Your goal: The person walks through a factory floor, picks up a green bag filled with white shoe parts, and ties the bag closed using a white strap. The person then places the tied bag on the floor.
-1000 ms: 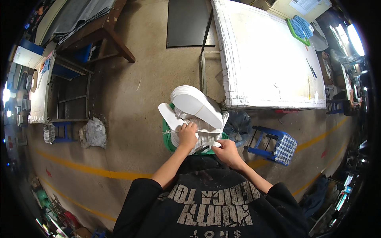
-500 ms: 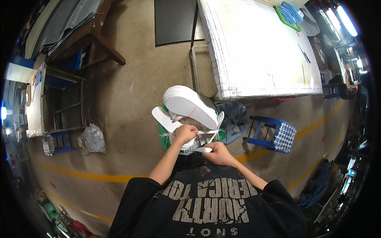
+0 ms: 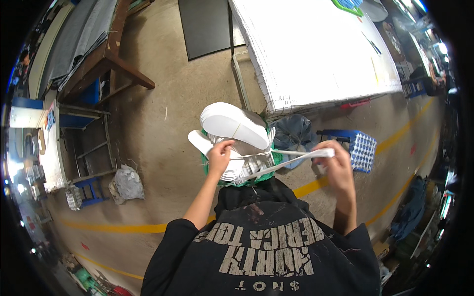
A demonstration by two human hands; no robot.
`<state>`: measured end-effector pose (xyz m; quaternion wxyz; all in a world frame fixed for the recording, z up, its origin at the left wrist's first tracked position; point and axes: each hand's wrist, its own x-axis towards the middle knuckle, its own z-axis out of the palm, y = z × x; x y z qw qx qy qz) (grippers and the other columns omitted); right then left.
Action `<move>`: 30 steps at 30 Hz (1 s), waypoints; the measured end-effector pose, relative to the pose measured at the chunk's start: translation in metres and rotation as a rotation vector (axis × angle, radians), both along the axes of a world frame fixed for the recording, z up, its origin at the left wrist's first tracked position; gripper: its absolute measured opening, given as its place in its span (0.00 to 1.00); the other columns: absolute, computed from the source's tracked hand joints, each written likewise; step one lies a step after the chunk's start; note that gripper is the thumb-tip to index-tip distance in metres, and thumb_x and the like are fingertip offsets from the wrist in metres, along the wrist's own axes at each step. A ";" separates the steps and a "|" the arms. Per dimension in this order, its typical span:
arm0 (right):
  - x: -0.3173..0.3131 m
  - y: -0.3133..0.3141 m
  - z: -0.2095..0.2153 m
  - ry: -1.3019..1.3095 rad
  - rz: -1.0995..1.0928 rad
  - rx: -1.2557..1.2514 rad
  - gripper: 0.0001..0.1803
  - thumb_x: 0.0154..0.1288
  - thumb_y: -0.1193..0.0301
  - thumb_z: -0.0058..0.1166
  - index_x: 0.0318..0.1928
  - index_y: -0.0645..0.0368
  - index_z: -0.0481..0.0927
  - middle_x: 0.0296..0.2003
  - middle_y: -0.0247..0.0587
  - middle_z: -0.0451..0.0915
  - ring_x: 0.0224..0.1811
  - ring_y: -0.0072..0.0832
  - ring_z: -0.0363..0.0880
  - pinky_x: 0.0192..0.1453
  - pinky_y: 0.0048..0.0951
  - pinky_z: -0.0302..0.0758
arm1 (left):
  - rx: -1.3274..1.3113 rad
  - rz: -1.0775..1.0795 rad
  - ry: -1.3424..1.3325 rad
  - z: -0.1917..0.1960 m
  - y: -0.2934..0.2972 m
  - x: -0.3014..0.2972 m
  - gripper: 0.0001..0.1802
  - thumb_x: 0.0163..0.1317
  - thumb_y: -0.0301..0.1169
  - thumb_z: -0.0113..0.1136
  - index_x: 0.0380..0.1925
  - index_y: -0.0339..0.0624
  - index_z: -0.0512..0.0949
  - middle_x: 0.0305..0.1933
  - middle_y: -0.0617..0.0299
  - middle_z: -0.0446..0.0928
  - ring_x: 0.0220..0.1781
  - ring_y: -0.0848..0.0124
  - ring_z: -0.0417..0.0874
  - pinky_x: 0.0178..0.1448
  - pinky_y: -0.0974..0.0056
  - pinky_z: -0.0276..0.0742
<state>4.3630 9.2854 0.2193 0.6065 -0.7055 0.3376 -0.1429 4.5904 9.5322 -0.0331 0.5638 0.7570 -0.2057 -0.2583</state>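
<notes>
- Left hand (image 3: pixel 220 150) presses on a stack of white shoe soles (image 3: pixel 236 148), fingers curled, pinning one end of a white strip (image 3: pixel 286 159) against the pile
- Right hand (image 3: pixel 337 165) out to the side, grip clenched on the other end of the strip, which runs taut between the two hands
- Stack sits in a green basket (image 3: pixel 270 163) on the floor, right in front of the person; one big sole (image 3: pixel 232 124) lies flat on top, another pokes out left
- Handling, my guess: soles are light, foam-like, a bit flexible, not fragile; loose stack could slide, so hold from above with a flat palm
- Strip looks thin and soft, stretchy maybe; best pinched near its ends, can slip if grip loosens
- Floor (image 3: pixel 168 103) is bare concrete with yellow painted lines (image 3: pixel 118 228)
- Large white tabletop (image 3: pixel 316 49) ahead right, blue crate stool (image 3: pixel 358 148) beside it, dark bag (image 3: pixel 292 133) under its edge
- Wooden bench (image 3: pixel 106 59) and metal rack (image 3: pixel 89 148) on left, crumpled plastic bag (image 3: pixel 127 182) near rack
- Workshop room, cluttered at edges
</notes>
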 end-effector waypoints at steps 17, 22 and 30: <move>-0.309 0.053 0.074 -0.718 -1.190 -0.101 0.12 0.84 0.66 0.47 0.46 0.62 0.78 0.22 0.24 0.54 0.20 0.15 0.49 0.25 0.22 0.53 | 0.618 -0.296 0.757 -0.046 -0.036 0.147 0.31 0.75 0.52 0.43 0.63 0.41 0.77 0.60 0.49 0.82 0.61 0.56 0.84 0.66 0.37 0.77; -0.312 0.096 0.092 -0.192 -1.434 -0.287 0.17 0.85 0.59 0.45 0.55 0.59 0.77 0.25 0.19 0.58 0.19 0.10 0.51 0.23 0.20 0.53 | 0.769 -0.557 0.661 -0.001 -0.049 0.115 0.33 0.71 0.51 0.52 0.72 0.50 0.72 0.77 0.47 0.66 0.75 0.48 0.69 0.72 0.27 0.64; -0.117 0.098 -0.064 -0.173 -0.940 0.280 0.13 0.85 0.58 0.42 0.38 0.46 0.69 0.23 0.19 0.60 0.17 0.11 0.53 0.18 0.17 0.54 | 0.647 -0.706 0.150 -0.036 -0.063 0.069 0.26 0.71 0.40 0.53 0.68 0.52 0.78 0.64 0.40 0.79 0.66 0.44 0.80 0.72 0.48 0.73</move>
